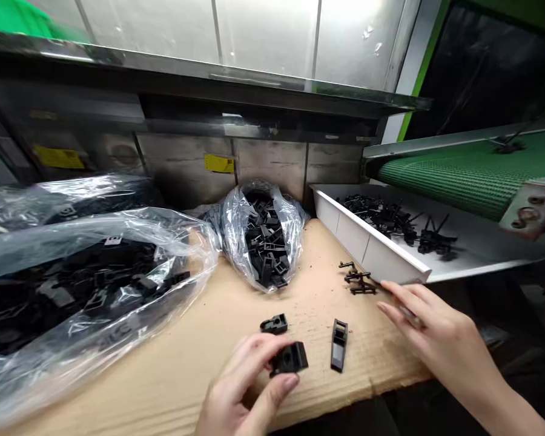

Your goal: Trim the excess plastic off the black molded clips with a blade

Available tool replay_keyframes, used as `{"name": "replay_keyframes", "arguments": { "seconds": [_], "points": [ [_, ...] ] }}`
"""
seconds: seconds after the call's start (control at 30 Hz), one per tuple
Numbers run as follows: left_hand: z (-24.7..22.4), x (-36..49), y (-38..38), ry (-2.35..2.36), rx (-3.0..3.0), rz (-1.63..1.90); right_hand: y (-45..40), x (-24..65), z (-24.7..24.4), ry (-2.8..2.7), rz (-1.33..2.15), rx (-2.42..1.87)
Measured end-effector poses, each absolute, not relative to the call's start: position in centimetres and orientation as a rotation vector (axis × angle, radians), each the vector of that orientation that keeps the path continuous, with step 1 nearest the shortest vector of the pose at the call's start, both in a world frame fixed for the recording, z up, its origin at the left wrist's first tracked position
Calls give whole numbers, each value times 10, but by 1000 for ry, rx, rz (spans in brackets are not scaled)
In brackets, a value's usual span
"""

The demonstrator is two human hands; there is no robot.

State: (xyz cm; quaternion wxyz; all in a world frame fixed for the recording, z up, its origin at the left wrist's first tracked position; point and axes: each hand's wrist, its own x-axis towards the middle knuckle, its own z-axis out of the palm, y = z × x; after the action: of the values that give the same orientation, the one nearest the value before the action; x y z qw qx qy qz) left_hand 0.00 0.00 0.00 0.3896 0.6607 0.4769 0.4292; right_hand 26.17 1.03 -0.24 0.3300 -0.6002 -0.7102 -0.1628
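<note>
My left hand (249,381) pinches a blocky black plastic part (291,358) between thumb and fingers, just above the wooden board. A similar black part (275,324) lies right behind it. To the right of the held part rests a longer, tapered black clip (339,345) with a square opening at its far end. My right hand (431,327) reaches in from the right, thumb and forefinger stretched out and apart beside a few small black pins (358,280). A small shiny spot shows under its curled fingers; I cannot make out what it is.
A plastic bag (295,233) of black clips stands at the back. Larger clear bags (181,233) of black parts fill the left. At right, a white tray (367,248) of dark pieces sits under a green conveyor belt (458,175). A metal shelf (254,75) crosses above.
</note>
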Motion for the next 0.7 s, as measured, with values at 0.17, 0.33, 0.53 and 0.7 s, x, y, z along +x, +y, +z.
{"name": "replay_keyframes", "arguments": {
  "seconds": [0.17, 0.33, 0.53, 0.7],
  "points": [
    [-7, 25, -1, 1138, 1474, 1031, -16, 220, 0, -2033, 186, -1276],
    [-7, 39, 4, 995, 1433, 992, -9, 195, -1, -2036, 563, -1210],
    [-11, 30, 4, 980, 1412, 987, 1, 211, -8, -1798, 643, -1483],
    [-8, 34, 5, 1043, 1642, 963, -4, 215, -13, -1792, 644, -1373]
  ]
}}
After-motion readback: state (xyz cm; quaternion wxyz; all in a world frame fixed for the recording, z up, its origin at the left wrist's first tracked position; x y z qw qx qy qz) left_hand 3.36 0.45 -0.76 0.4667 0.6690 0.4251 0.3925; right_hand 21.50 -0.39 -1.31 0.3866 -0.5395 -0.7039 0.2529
